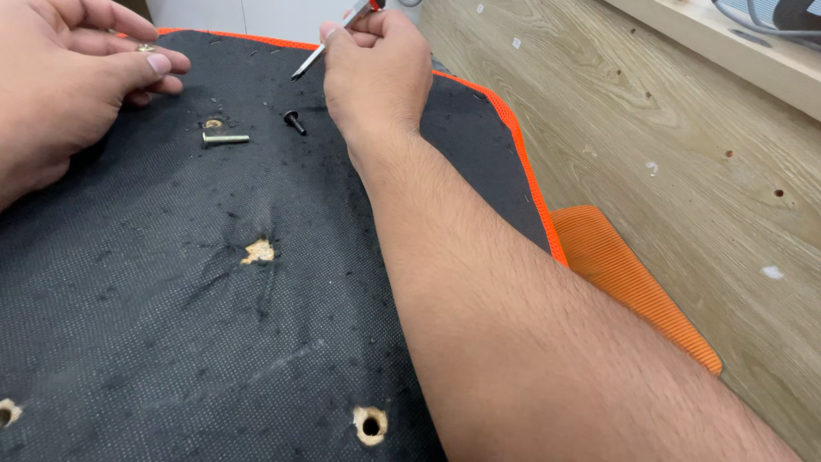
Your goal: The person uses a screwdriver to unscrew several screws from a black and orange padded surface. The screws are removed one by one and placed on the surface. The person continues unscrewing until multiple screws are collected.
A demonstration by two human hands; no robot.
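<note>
A person's right hand [376, 68] grips a screwdriver [329, 41], fingers curled tight round its red handle near the top edge of the view, the thin metal tip angled down and to the left over a black fabric-covered seat underside [171, 299] edged with orange mesh trim [526, 162]. The left hand [68, 81], at upper left, pinches a small brass-coloured fitting [145, 48] between thumb and forefinger, the other fingers loosely folded. Between the two hands, lying loose on the fabric, are a brass-coloured bolt [226, 138] on its side and, just beside the right hand, a short black screw [295, 121]. Several torn holes show pale wood beneath the fabric: one by the bolt [213, 124], one at the middle [258, 251], one near the bottom edge [369, 424]. The seat rests on a pale wooden floor [684, 171]. The loose bolt and screw could roll off if the seat were nudged, and the small pinched fitting looks easy to drop.
</note>
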